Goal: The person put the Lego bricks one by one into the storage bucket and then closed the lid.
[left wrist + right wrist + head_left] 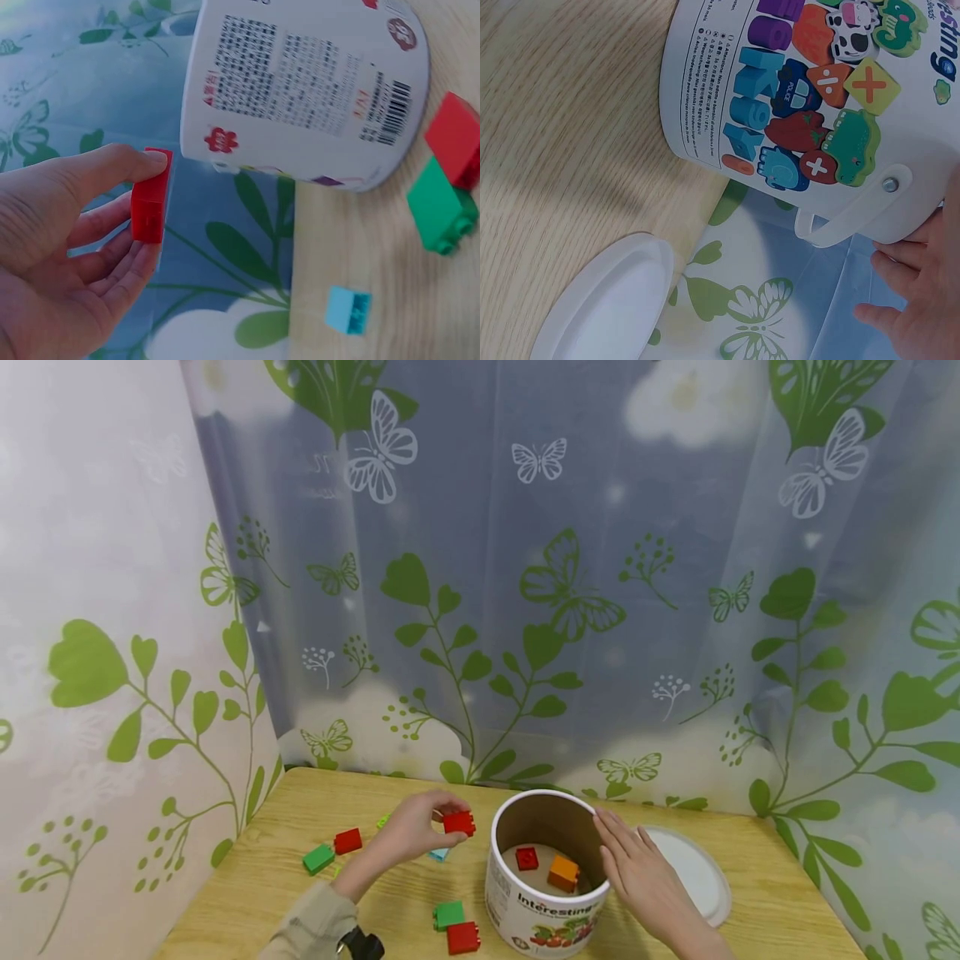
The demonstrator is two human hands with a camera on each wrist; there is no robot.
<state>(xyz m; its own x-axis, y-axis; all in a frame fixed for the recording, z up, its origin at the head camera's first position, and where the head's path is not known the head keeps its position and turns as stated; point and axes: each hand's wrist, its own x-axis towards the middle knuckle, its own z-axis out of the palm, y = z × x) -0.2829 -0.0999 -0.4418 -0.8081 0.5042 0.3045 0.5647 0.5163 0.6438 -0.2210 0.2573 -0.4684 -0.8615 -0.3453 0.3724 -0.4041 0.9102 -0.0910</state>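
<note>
Between the thumb and fingers of my left hand (408, 833) is a red toy brick (459, 823), held up left of a white round tub (501, 900). The left wrist view shows the thumb on one end of this red brick (150, 199) and fingers under the other. My right hand (637, 870) rests with straight fingers against the right side of the tub's rim. Inside the tub lie a smaller red brick (527, 858) and an orange brick (563, 873). In the right wrist view, the fingers (900, 274) touch the tub near its white handle (855, 221).
A white lid (701, 872) lies right of the tub, partly behind my right arm. In front stand a green brick (450, 915) and a red one (462, 937). Farther left are another green brick (318, 859) and red brick (348, 841). A light blue brick (347, 310) lies nearby.
</note>
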